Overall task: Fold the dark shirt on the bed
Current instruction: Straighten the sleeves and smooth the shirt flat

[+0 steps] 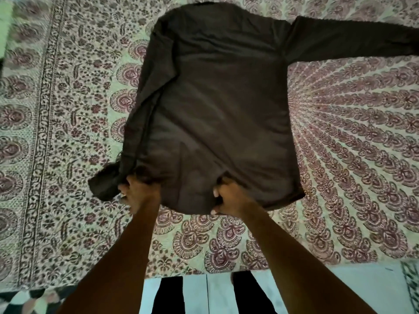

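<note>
Head view. A bed covered by a printed bedspread (pixel 68 109) fills most of the frame: pale ground, maroon and dark floral paisley motifs fanning out toward 3 o'clock, and a banded border running from 11 to 7 o'clock. At 6 o'clock a strip of pale tiled floor (pixel 217 295) lies below the bed edge, with the person's dark trouser legs (pixel 170 295) standing on it; a patterned patch of black, white and pink shows at 7 o'clock, too blurred to identify.

The dark shirt (pixel 215 109) lies flat at the centre of the bedspread, hem toward 6 o'clock and collar end toward 12 o'clock. One long sleeve (pixel 351 39) stretches out toward 2 o'clock; the other side is folded inward along the 9 o'clock edge, its cuff bunched at 8 o'clock.

The left hand (pixel 138 193) grips the hem near that bunched cuff, fingers curled into the cloth. The right hand (pixel 229 196) pinches the hem at its middle, fingers curled round the fabric.

No brand, label or legible writing can be made out.
</note>
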